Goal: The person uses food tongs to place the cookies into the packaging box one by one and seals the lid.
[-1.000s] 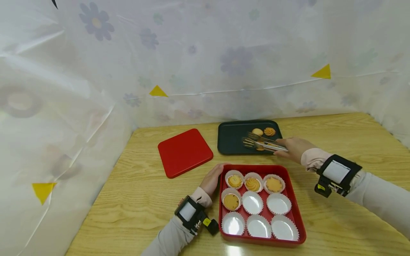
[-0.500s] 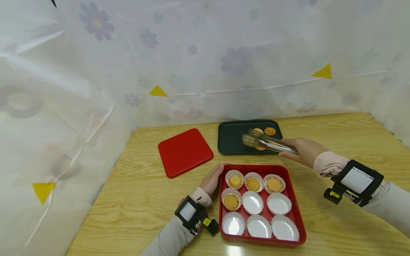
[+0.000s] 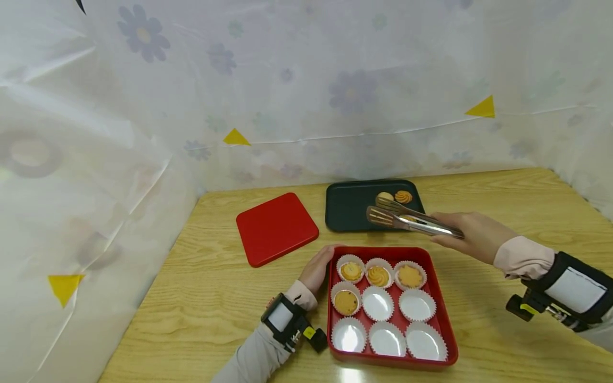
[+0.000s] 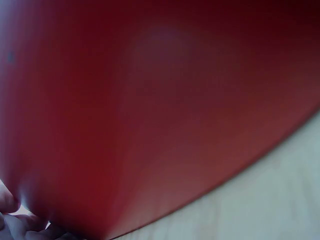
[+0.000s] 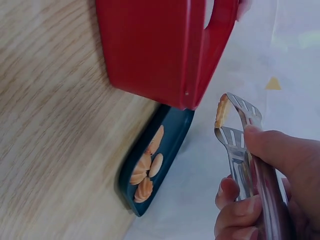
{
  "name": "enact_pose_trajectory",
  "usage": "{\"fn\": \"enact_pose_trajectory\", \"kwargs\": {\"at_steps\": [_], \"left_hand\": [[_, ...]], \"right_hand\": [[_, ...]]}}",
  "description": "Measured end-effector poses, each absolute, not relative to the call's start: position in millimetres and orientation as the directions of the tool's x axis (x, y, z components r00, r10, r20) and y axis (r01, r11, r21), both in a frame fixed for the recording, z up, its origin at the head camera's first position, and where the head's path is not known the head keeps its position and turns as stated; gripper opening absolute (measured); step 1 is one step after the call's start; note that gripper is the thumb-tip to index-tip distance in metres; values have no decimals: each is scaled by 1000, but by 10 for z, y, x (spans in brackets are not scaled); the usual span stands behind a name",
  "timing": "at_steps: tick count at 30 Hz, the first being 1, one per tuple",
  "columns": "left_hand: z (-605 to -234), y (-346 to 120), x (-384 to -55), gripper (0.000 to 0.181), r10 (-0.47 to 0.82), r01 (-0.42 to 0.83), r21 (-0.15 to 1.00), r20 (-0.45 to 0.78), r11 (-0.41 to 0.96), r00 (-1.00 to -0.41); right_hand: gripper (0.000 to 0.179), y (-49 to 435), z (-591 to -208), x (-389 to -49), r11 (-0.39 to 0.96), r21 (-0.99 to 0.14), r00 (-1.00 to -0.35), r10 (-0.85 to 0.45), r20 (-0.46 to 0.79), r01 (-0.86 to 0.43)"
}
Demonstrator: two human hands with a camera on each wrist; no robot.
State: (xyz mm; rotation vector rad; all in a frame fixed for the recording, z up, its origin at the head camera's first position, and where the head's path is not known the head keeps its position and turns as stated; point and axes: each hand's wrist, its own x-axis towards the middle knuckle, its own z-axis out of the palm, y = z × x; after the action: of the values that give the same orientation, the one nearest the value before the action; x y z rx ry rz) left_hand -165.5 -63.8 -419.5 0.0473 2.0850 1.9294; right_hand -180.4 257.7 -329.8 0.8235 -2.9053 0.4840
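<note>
My right hand (image 3: 481, 234) grips metal tongs (image 3: 426, 227) between the dark tray (image 3: 349, 205) and the red box (image 3: 442, 319). In the right wrist view, a thin cookie (image 5: 221, 112) is pinched edge-on between the slotted tong heads. Thumb and fingers press the tong arms from either side. My left hand (image 3: 316, 268) holds the box at its far left corner, its fingertips bent round that corner. Inside the box, white paper cups stand in three rows. Cookies fill the far row; one more cookie (image 3: 346, 301) lies in the middle row's left cup.
Several cookies lie at the tray's right end, among them a swirled cookie (image 3: 403, 197) and a smooth round cookie (image 3: 384, 198). A red lid (image 3: 276, 229) lies left of the tray on the wooden table (image 3: 201, 298). A patterned plastic sheet (image 3: 306, 80) hangs behind.
My right hand has drawn back to the right and nearer with the tongs, lifting them off the tray with the cookie. The left hand and the box have stayed put.
</note>
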Motion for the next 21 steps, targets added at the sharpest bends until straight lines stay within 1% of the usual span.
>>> {"fn": "enact_pose_trajectory", "kwargs": {"at_steps": [3, 10, 21], "left_hand": [[-4190, -637, -1653, 41, 226, -180, 979, -196, 92, -954], [-4189, -644, -1658, 41, 233, -168, 978, -194, 125, -953], [-4187, -645, -1654, 42, 230, -164, 978, -190, 126, -954]], "right_hand": [[51, 2588, -3265, -1739, 809, -266, -852, -495, 170, -524], [54, 2590, -3243, -1607, 810, -248, -847, -501, 177, -531], [52, 2607, -3225, -1403, 799, -229, -831, -527, 176, -555]]}}
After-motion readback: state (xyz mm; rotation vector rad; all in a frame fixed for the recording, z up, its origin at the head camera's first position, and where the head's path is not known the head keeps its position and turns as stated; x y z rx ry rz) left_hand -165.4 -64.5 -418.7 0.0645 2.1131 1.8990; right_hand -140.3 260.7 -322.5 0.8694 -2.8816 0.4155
